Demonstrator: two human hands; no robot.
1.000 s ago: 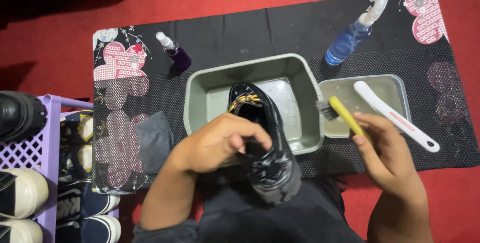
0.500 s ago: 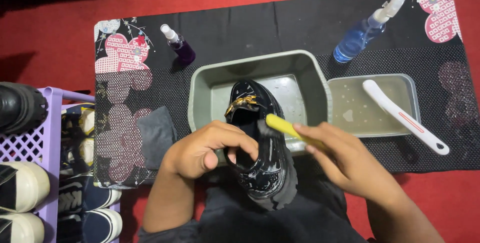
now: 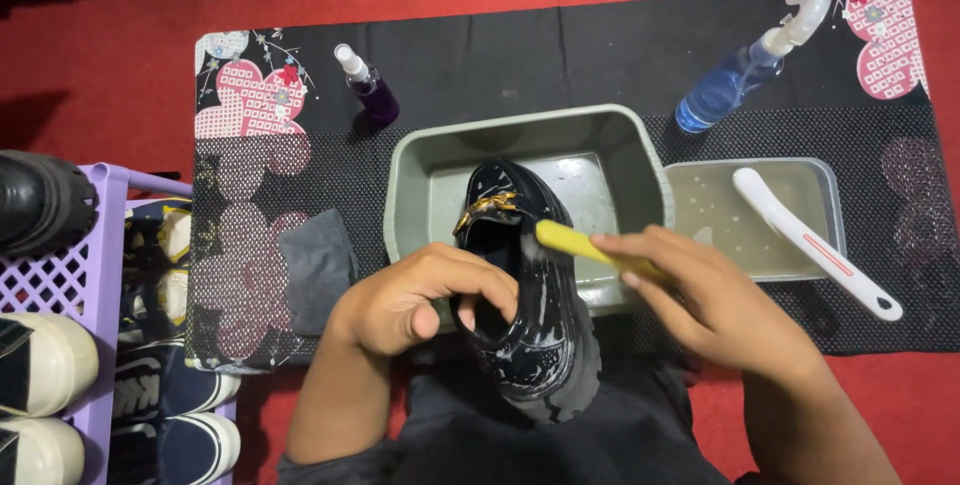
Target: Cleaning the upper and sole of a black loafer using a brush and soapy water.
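Brush moved onto the black shoe (image 3: 530,295): we're gripping it left-handed (image 3: 405,300), right hand (image 3: 700,290) clamping yellow brush (image 3: 590,248), suds partway, rinsing left.

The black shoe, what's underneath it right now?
Under the black shoe lies the grey basin, wet inside near the toe; the heel end hangs over the person's dark lap. The left hand grips its opening, the right hand holds a yellow brush handle. The basin floor directly below is hidden.

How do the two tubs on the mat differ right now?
The grey tub is deeper and darker; the clear tray is shallow and pale. The tub has the black shoe held over it; the tray has a white brush lying across it. Both are rectangular and look wet.
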